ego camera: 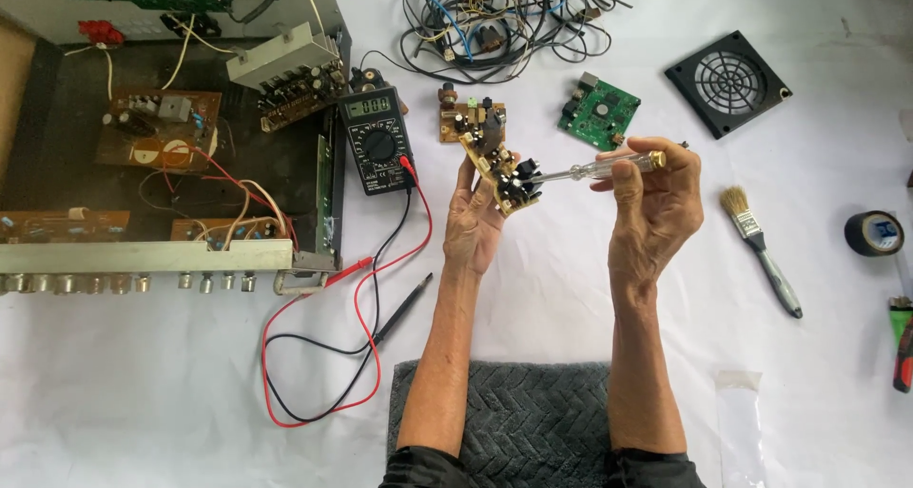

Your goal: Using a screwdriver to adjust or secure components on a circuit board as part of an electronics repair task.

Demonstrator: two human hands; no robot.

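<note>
**A:** What were the hands doing?

**B:** The left hand (473, 224) was raised above the white table (571, 307), its fingers (465, 176) closed around a small tan circuit board (501, 174) studded with black parts. The right hand (656, 203) had its fingers (623, 176) pinched shut on a clear-handled screwdriver (594, 170), whose tip touched the board's right edge.

**A:** And around them?

**B:** Just left of the board lay a black meter (378, 141) with red and black leads (366, 336) trailing toward the near edge. Further left sat an opened amplifier case (162, 165) full of boards. Behind the hands lay another brown board (456, 122), a green board (598, 109), tangled cables (495, 17) and a black fan grille (728, 82). To the right lay a paintbrush (761, 250) and a roll of black tape (873, 233). A grey mat (533, 421) lay under the forearms.
</note>
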